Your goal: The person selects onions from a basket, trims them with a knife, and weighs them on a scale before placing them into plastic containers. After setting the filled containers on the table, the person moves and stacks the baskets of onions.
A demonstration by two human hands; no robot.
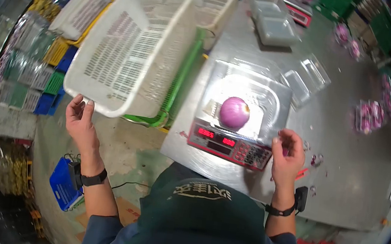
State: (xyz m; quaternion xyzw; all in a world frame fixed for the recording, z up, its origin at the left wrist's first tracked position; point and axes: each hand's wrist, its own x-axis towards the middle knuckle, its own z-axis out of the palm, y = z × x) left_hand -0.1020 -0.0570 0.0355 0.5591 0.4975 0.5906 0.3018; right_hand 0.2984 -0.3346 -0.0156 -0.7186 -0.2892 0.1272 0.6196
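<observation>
One purple onion (234,113) rests in the clear tray (270,102) on our scale (231,147), while our left hand (81,124) bends at the white basket's (162,75) rim and our right hand (289,156) curls beside the tray, both grips unclear.

**One onion, two scales, three big white baskets**

With 12 at the top of the head view: two bare hands, the left hand (82,124) at 9 o'clock, the right hand (289,153) at 3. Two wrist straps, the left strap (93,179) at 8, the right strap (280,211) at 4. One onion (235,112) near the centre. Two scales, the near scale (249,155) just toward 4, the far scale (297,15) at 1. Three big white baskets, the largest basket (163,63) between 10 and 11, the left basket (77,17) at 10, the back basket (216,1) at 12. Onion packs (369,116) toward 2 and 3 are too blurred to count.
</observation>
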